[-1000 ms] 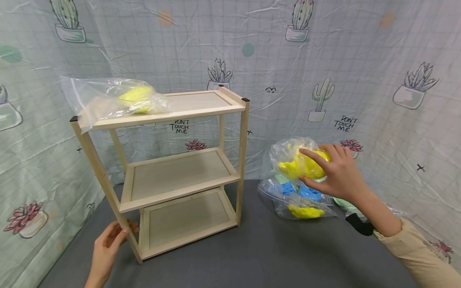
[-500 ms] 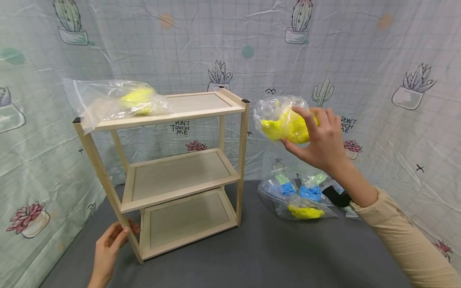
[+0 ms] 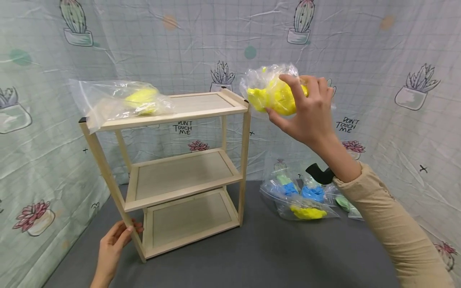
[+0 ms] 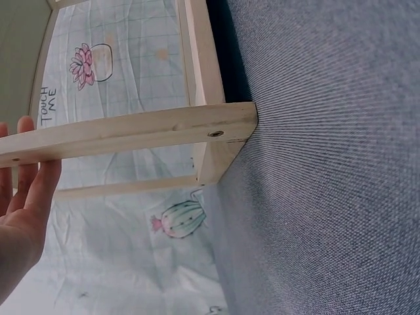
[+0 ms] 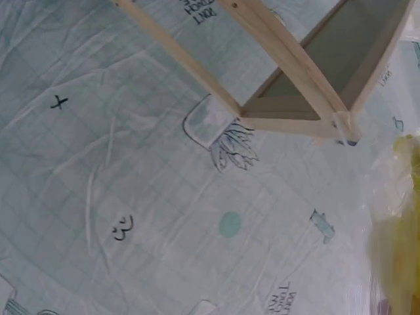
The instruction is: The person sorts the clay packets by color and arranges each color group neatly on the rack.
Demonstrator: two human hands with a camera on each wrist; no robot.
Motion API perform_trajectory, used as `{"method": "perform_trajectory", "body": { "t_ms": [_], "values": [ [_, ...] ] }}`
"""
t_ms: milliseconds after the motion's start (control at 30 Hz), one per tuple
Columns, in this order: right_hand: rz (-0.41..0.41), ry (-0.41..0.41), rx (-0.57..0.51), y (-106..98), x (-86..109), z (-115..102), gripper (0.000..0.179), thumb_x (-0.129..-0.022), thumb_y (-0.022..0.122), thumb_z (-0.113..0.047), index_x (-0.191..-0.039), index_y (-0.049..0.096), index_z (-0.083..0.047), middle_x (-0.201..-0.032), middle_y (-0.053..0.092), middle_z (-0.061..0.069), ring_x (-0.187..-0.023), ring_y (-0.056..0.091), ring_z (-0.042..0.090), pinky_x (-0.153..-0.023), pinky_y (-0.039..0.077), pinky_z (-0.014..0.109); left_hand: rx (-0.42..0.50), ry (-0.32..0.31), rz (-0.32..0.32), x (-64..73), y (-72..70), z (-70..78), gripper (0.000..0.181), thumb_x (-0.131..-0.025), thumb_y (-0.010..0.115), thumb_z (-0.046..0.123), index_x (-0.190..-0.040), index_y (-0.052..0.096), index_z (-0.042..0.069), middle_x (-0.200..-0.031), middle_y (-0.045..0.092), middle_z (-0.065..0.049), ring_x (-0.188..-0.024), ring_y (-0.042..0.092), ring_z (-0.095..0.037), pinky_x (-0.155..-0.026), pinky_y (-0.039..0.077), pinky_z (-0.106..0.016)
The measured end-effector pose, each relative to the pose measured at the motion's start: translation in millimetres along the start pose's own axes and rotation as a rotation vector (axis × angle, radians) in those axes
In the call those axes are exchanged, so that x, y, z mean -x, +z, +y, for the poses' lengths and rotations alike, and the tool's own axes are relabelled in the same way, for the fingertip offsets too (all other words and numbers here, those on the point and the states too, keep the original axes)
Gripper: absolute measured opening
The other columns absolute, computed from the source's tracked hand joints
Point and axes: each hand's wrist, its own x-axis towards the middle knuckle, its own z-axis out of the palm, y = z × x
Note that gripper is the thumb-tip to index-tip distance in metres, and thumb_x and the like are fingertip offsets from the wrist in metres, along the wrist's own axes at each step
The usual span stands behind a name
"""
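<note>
A three-tier wooden shelf (image 3: 185, 180) stands on the grey tabletop at left centre. My left hand (image 3: 113, 244) grips its front left post low down; in the left wrist view, fingers (image 4: 41, 190) curl round the post (image 4: 131, 134). Beside the shelf's top right corner, my right hand (image 3: 311, 110) holds up a clear plastic bag with a lumpy yellow item (image 3: 282, 96) inside. The right wrist view shows only part of that bag (image 5: 400, 230) at its right edge. Another clear zip bag (image 3: 115, 100) with a yellow item lies on the top shelf's left side.
Right of the shelf, several clear bags lie on the table (image 3: 230, 260), with a yellow item (image 3: 307, 213), blue items (image 3: 312, 193) and a green item (image 3: 342, 203) inside. A cactus-print curtain (image 3: 173, 44) hangs behind and at both sides.
My right hand has lifted the bag with the yellow item up from above the other bags and moved it left to the height of the top shelf. The left hand has kept its grip.
</note>
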Motion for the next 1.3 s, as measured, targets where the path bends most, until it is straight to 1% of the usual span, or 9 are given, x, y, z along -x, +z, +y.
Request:
{"method": "perform_trajectory", "body": {
  "t_ms": [133,300,433,633,800,933,1133,1200,1300],
  "values": [
    [0.018,-0.008,0.012,2,-16.1,-6,0.055,-0.075,0.061,-0.043,-0.121,0.047,-0.017,-0.107,0.052,0.025,-0.094,0.041,0.040,-0.075,0.025,0.049,-0.037,-0.071,0.051,0.7,1.9,-2.1,0.040,-0.093,0.048,0.018,-0.124,0.043,-0.006,-0.104,0.065,-0.004,-0.089,0.065,-0.021,-0.079,0.050,-0.024],
    [0.050,0.013,0.008,8,-34.0,-15,0.054,-0.078,0.058,-0.046,-0.122,0.046,-0.018,-0.111,0.050,0.025,-0.100,0.040,0.039,-0.078,0.026,0.048,-0.046,-0.076,0.055,0.8,2.3,0.2,0.041,-0.093,0.048,0.019,-0.125,0.042,-0.006,-0.104,0.065,-0.004,-0.089,0.065,-0.021,-0.079,0.051,-0.024],
    [0.033,0.008,0.005,22,-41.6,-28,0.052,-0.078,0.057,-0.047,-0.122,0.047,-0.022,-0.120,0.044,0.023,-0.104,0.040,0.038,-0.078,0.027,0.046,-0.063,-0.076,0.061,1.1,2.1,0.5,0.042,-0.093,0.048,0.020,-0.125,0.042,-0.006,-0.104,0.065,-0.003,-0.089,0.066,-0.019,-0.078,0.051,-0.023],
    [0.022,-0.075,0.058,45,-38.2,-47,0.052,-0.079,0.056,-0.049,-0.121,0.052,-0.019,-0.120,0.038,0.022,-0.099,0.041,0.038,-0.071,0.027,0.044,-0.051,-0.068,0.065,0.7,3.2,-2.0,0.040,-0.093,0.048,0.020,-0.125,0.043,-0.005,-0.105,0.065,-0.006,-0.090,0.065,-0.021,-0.079,0.051,-0.024],
    [-0.028,-0.070,0.132,56,-36.1,-57,0.054,-0.081,0.052,-0.051,-0.124,0.052,-0.017,-0.115,0.040,0.018,-0.090,0.041,0.036,-0.071,0.028,0.044,-0.067,-0.071,0.066,1.2,3.1,-2.9,0.041,-0.093,0.048,0.021,-0.125,0.044,-0.004,-0.106,0.064,-0.006,-0.090,0.065,-0.020,-0.079,0.050,-0.023],
    [-0.093,-0.068,0.162,59,-34.2,-59,0.058,-0.082,0.049,-0.053,-0.125,0.050,-0.015,-0.110,0.045,0.016,-0.088,0.042,0.036,-0.070,0.030,0.044,-0.070,-0.067,0.057,1.4,3.4,-2.9,0.042,-0.093,0.048,0.021,-0.125,0.043,-0.004,-0.106,0.064,-0.005,-0.090,0.065,-0.019,-0.079,0.050,-0.023],
    [-0.213,-0.082,0.110,54,-24.7,-51,0.064,-0.082,0.052,-0.053,-0.130,0.042,-0.012,-0.111,0.048,0.013,-0.090,0.042,0.033,-0.073,0.029,0.044,-0.069,-0.066,0.059,1.0,3.7,-1.8,0.041,-0.093,0.048,0.021,-0.125,0.043,-0.004,-0.106,0.064,-0.004,-0.090,0.065,-0.018,-0.079,0.050,-0.023],
    [-0.229,-0.119,0.073,51,-20.4,-46,0.061,-0.081,0.056,-0.049,-0.126,0.041,-0.009,-0.113,0.048,0.012,-0.089,0.041,0.032,-0.073,0.028,0.044,-0.073,-0.067,0.063,0.6,3.5,-1.6,0.041,-0.093,0.048,0.021,-0.125,0.043,-0.004,-0.105,0.064,-0.004,-0.090,0.065,-0.018,-0.078,0.050,-0.022],
    [-0.231,-0.210,0.029,46,-14.4,-37,0.051,-0.080,0.062,-0.035,-0.117,0.042,-0.007,-0.116,0.048,0.013,-0.089,0.041,0.032,-0.070,0.027,0.043,-0.075,-0.064,0.066,0.6,3.9,-1.6,0.041,-0.093,0.048,0.021,-0.125,0.043,-0.003,-0.105,0.064,-0.004,-0.090,0.066,-0.017,-0.078,0.050,-0.022]
  ]
}}
